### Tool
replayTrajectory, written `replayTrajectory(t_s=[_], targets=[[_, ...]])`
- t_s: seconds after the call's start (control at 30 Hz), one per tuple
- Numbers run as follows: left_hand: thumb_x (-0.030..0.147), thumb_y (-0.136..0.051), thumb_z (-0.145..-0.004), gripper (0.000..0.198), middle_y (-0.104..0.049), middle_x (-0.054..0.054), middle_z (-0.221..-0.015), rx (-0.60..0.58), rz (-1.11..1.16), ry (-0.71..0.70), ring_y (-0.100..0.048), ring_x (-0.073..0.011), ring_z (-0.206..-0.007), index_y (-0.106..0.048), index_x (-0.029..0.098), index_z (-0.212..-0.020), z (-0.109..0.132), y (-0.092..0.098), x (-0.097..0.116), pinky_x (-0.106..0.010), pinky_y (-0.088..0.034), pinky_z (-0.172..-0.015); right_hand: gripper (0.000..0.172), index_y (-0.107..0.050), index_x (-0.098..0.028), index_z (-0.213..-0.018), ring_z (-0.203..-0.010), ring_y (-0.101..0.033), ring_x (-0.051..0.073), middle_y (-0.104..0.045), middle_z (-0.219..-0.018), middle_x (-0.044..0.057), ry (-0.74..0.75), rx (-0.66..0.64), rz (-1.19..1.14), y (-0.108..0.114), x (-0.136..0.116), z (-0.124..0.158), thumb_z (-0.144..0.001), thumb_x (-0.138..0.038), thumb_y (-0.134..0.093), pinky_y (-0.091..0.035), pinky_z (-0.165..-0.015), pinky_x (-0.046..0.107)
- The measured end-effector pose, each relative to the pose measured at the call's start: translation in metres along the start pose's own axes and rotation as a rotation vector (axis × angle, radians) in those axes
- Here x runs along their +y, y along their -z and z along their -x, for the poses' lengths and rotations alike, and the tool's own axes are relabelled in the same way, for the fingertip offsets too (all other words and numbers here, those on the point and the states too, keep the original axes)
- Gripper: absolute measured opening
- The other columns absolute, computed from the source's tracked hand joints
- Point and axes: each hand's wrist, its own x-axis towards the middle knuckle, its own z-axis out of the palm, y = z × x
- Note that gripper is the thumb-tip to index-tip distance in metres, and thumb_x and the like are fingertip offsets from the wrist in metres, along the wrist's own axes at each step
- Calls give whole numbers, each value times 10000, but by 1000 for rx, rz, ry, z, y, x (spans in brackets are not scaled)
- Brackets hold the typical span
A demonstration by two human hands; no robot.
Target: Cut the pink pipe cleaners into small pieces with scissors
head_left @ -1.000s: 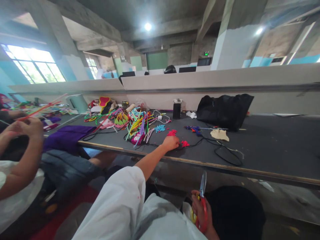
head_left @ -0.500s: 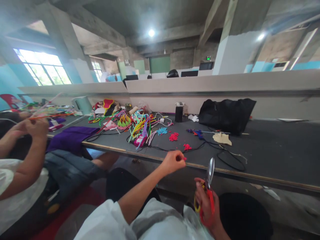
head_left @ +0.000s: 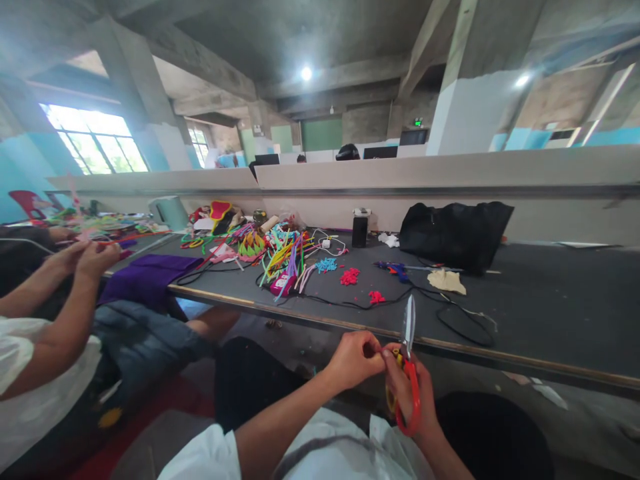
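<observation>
My right hand [head_left: 419,393] is wrapped round a pair of scissors [head_left: 410,333] with red and yellow handles. Their silver blades point up and look closed. My left hand [head_left: 356,362] is pinched shut, its fingertips meeting the thumb and fingertips of my right hand in front of the table edge. A small red piece, seen in the left fingertips a moment before, is mostly hidden between the fingers now. Beyond my hands on the table lie a small heap of red pieces [head_left: 377,297], a larger red heap [head_left: 349,276] and a heap of blue pieces [head_left: 327,265].
A bundle of coloured fuzzy sticks [head_left: 287,250] lies left of the heaps. Black cables [head_left: 463,320] cross the dark table [head_left: 560,307]. A blue-handled tool [head_left: 397,271] and a black bag [head_left: 453,233] are farther back. At left, a co-worker's hands [head_left: 90,260] work near purple cloth [head_left: 150,277].
My left hand has moved right and down from the table edge to meet my right hand. The scissors have come slightly up and left.
</observation>
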Motion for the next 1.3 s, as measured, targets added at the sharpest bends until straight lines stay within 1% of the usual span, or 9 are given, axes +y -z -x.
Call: replayTrajectory(t_s=[0.13,0.27,0.37,0.6,0.73,0.87,1.07,1.17,1.3], targets=[[228,-598,-665,91,-576,26,-581,-33,54,49,-520,-103,-543,-633,149,-693,-13,-2,-1,-202,-375,-510,353,-597,-179,-844,-403,-343,58,-388,-498,-86,-19,-88,-77,0,-1,-13,-723,-491,-708,-267,-375,182],[210,-536,-713,144,-586,33,-578,-76,57,99,-573,-102,-501,-636,138,-788,-30,0,-5,-190,-415,-493,328,-571,-198,-845,-405,-289,46,-343,-492,-109,-8,-60,-174,-3,0,-25,-731,-477,-701,-258,-383,171],[203,-522,-746,167,-605,30,-596,-59,-11,115,-591,-103,-503,-647,140,-838,-50,6,-14,-194,-438,-516,303,-555,-204,-837,-399,-262,39,-307,-489,-124,1,-11,-229,-2,-1,-31,-737,-453,-698,-240,-375,157],[119,-620,-667,93,-678,-38,-730,70,-316,91,-633,-199,-793,-678,165,-722,-119,22,-43,-290,-464,-760,319,-571,-187,-824,-401,-277,27,-332,-490,-121,11,2,-273,1,-6,-30,-710,-440,-726,-239,-372,141],[101,-625,-678,99,-681,-50,-750,82,-383,56,-630,-212,-825,-678,174,-717,-134,23,-46,-306,-454,-795,301,-573,-179,-809,-392,-279,26,-326,-476,-120,1,-22,-249,3,-7,-25,-728,-429,-720,-238,-374,144],[140,-578,-765,131,-690,-51,-837,109,-358,-23,-619,-189,-849,-686,182,-827,-112,22,-33,-281,-443,-802,312,-566,-182,-819,-395,-274,24,-308,-487,-122,7,-38,-214,5,-12,-22,-747,-451,-706,-242,-379,143],[214,-544,-826,142,-666,-15,-737,115,-215,-92,-574,-119,-660,-676,161,-814,-24,13,6,-201,-419,-611,294,-583,-190,-883,-413,-314,41,-341,-506,-105,61,-86,-118,3,-27,-5,-797,-458,-664,-270,-385,157],[228,-580,-795,131,-655,-19,-710,86,45,-75,-551,-116,-638,-680,145,-778,14,13,28,-200,-395,-575,307,-597,-182,-879,-412,-346,58,-379,-512,-87,99,-140,-31,0,-38,7,-797,-473,-652,-281,-378,175],[209,-587,-768,120,-638,-19,-680,88,166,-31,-524,-114,-615,-686,141,-763,33,24,48,-206,-383,-564,319,-612,-180,-887,-415,-380,77,-426,-510,-64,217,-212,209,-2,-53,18,-840,-494,-575,-311,-386,189]])
